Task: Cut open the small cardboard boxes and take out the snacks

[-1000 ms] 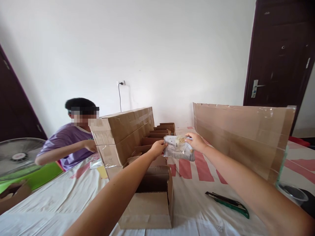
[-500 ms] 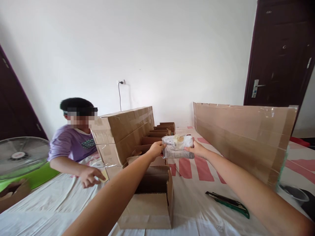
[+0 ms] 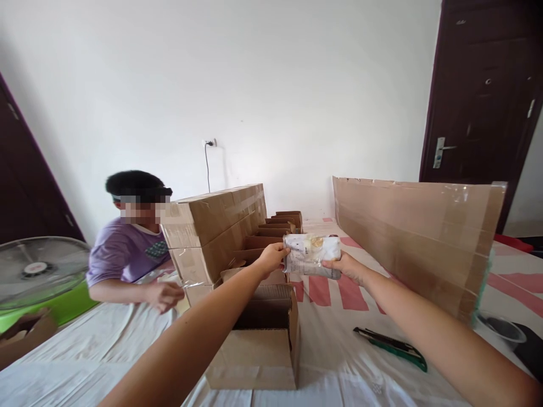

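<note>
Between my two hands is a white printed plastic packet (image 3: pixel 311 257) with a yellowish round picture on it. My left hand (image 3: pixel 272 259) grips its left end, thumb on the near face. At its right end, my right hand (image 3: pixel 345 267) pinches the lower corner. The packet is held up over the cloth, just right of a row of open cardboard boxes (image 3: pixel 254 356). The nearest box stands under my left forearm, its flaps up; its contents do not show.
Closed cartons (image 3: pixel 216 223) are stacked left of the row. A cardboard panel (image 3: pixel 416 237) stands at right. A green utility knife (image 3: pixel 392 347) lies on the cloth. A co-worker (image 3: pixel 131 254) in purple sits at left by a fan (image 3: pixel 38 271). A clear plastic bowl (image 3: pixel 503 330) is at far right.
The packet has shifted slightly right and a little down, still in both my hands. The co-worker's hand has drawn up toward the carton stack.
</note>
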The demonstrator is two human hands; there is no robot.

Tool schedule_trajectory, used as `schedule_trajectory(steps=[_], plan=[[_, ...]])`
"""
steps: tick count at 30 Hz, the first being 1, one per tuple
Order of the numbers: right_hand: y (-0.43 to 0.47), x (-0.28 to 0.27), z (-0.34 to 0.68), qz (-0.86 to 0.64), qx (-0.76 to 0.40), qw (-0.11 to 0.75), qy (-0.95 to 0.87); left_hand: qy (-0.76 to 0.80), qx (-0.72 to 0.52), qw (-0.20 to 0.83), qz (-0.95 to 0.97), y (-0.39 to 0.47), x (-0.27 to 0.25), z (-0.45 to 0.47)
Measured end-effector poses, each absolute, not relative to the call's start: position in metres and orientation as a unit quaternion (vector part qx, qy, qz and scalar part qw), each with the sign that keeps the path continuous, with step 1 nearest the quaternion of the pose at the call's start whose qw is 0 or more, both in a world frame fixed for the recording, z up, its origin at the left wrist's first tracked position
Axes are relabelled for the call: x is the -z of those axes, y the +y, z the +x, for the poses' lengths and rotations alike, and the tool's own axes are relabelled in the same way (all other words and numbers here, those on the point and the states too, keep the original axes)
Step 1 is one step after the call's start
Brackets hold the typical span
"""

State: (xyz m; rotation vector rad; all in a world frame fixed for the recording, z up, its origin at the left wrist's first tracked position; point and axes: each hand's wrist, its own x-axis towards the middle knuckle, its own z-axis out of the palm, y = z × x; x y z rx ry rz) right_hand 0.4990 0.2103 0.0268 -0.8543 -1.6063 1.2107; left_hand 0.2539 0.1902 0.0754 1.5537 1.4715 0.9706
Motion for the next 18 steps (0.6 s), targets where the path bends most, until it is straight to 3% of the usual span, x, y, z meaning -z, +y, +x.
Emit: schedule_trajectory(steps=[8,14,18], plan=[[0.147,-0.012,0.526,-0.309,-0.576,0.517,-0.553,0.529,-0.396,0.286,0.694,0.145,-0.081,0.29],[0.08,0.025,0.559,-0.311,-0.612,0.561,-0.462,0.477,-0.396,0.24,0.747,0.058,-0.074,0.32],[0.041,0.067,0.574,-0.352,-0.605,0.603,-0.383,0.33,-0.373,0.035,0.866,-0.001,-0.034,0.31]])
